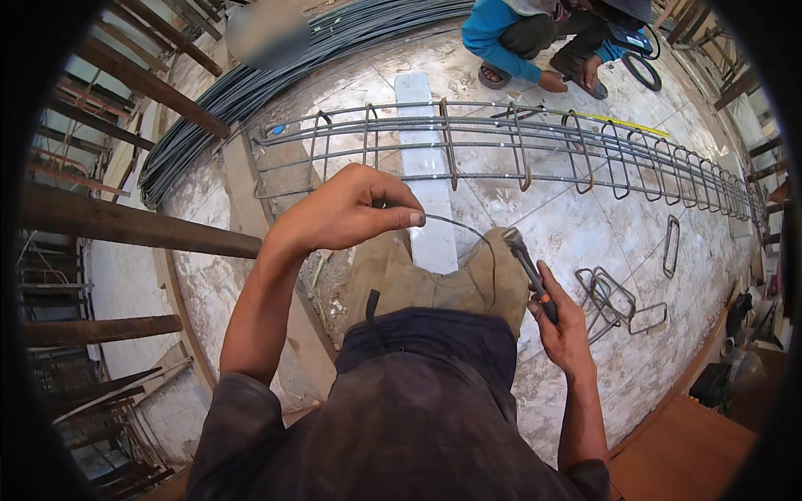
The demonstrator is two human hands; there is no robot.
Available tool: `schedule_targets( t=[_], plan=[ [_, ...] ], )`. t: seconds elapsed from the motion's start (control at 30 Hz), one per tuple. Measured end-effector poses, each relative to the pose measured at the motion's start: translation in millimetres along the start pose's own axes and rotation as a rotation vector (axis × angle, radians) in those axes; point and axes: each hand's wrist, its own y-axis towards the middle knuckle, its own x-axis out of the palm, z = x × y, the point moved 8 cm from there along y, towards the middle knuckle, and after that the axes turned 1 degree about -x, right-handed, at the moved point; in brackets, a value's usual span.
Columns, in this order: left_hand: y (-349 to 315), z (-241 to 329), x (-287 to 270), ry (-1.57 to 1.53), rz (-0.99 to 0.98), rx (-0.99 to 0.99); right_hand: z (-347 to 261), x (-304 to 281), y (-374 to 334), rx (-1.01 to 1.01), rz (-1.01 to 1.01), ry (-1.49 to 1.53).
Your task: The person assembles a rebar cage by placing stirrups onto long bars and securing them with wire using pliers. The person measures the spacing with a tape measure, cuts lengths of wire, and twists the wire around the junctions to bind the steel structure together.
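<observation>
My left hand (355,209) is closed, pinching one end of a thin dark tie wire (464,224) between thumb and fingers. The wire curves rightward and drops in front of my knees. In my right hand (565,327) is a pair of pincers (526,265) with black and orange handles, the metal head pointing up beside my right knee. Just beyond both hands lies a long rebar cage (447,159) of straight bars and bent stirrups, running from left to far right. A pale plank (430,217) passes under it toward me.
Another person in a blue sleeve (493,37) squats beyond the cage. Loose stirrups (610,296) lie on the floor to the right. A bundle of rebar (334,42) stretches along the far left. Wooden posts (134,219) stand at the left. A yellow tape measure strip (626,123) lies behind the cage.
</observation>
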Motion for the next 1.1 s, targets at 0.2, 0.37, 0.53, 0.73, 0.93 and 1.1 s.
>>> schedule_targets(
  t=[0.2, 0.37, 0.53, 0.73, 0.93, 1.1],
  plan=[
    [-17, -3, -7, 0.109, -0.032, 0.082, -78, 16, 68, -0.342, -0.273, -0.225],
    [-28, -8, -10, 0.119, -0.007, 0.119, -102, 21, 83, -0.388, -0.354, -0.299],
    [-27, -20, -11, -0.108, 0.049, 0.033, -104, 22, 87, -0.157, -0.488, -0.327],
    [-27, -30, -6, -0.128, 0.021, 0.009, -98, 25, 87, -0.207, -0.417, -0.205],
    [-32, -46, -11, -0.373, -0.003, 0.006, -91, 38, 94, -0.3, -0.334, -0.327],
    [-22, -41, -2, -0.401, -0.045, -0.013, -91, 54, 111, -0.099, -0.176, 0.282]
  ],
)
